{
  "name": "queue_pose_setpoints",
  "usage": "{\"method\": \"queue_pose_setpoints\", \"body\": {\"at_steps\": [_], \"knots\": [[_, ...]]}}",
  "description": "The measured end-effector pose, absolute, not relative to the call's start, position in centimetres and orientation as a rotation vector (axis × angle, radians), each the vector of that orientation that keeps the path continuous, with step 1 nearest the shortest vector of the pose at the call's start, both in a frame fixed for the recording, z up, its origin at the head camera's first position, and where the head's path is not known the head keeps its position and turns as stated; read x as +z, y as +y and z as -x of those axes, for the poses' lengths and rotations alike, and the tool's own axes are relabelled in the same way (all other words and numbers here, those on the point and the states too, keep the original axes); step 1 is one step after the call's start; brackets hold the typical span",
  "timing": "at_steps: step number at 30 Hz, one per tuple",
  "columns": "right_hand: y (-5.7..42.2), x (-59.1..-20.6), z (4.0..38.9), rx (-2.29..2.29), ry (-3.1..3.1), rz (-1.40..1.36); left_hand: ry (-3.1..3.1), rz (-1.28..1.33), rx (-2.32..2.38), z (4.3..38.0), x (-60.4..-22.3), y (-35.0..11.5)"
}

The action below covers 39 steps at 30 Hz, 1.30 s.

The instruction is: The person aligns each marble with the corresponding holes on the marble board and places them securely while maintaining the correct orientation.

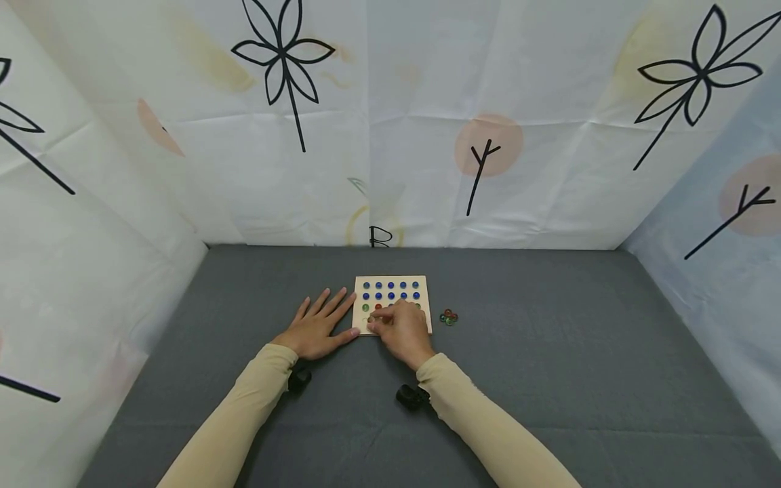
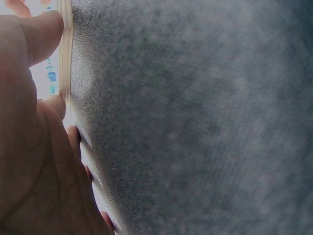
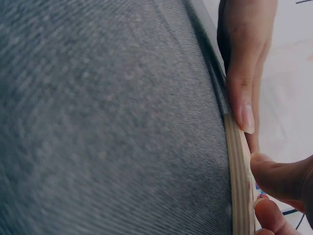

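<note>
A pale wooden board (image 1: 397, 291) lies on the grey cloth, with blue marbles (image 1: 391, 296) in its two far rows. Nearer me, a green marble (image 1: 365, 308) and a red marble (image 1: 378, 307) sit in the third row. With thumb and fingers my right hand (image 1: 404, 332) pinches a small reddish marble (image 1: 369, 319) over the nearest row at the left, hiding part of the board. My left hand (image 1: 317, 327) lies with fingers spread, its thumb and fingertips touching the board's left side. In the left wrist view the left thumb (image 2: 46, 36) meets the layered board edge (image 2: 66, 63).
Just right of the board, several loose red and green marbles (image 1: 448, 317) lie grouped on the grey cloth (image 1: 549, 352). White printed fabric walls (image 1: 415, 183) stand behind and at both sides. Each wrist wears a small black camera (image 1: 409, 397).
</note>
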State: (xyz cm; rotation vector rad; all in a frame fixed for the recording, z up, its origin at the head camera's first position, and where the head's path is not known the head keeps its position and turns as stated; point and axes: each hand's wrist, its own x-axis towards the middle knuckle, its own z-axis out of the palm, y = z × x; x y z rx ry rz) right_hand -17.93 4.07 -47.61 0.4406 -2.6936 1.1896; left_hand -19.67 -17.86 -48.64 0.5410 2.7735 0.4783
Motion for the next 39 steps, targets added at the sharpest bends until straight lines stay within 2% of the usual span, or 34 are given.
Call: {"method": "queue_pose_setpoints", "body": {"at_steps": [19, 39], "knots": [[2.8, -47.7, 17.9, 1.024, -2.711, -0.373, 2.781, -0.559, 0.506, 19.7, -48.9, -18.1], [2.5, -48.1, 17.8, 1.050, -2.707, -0.356, 2.777, -0.556, 0.499, 19.7, -48.9, -18.1]]}}
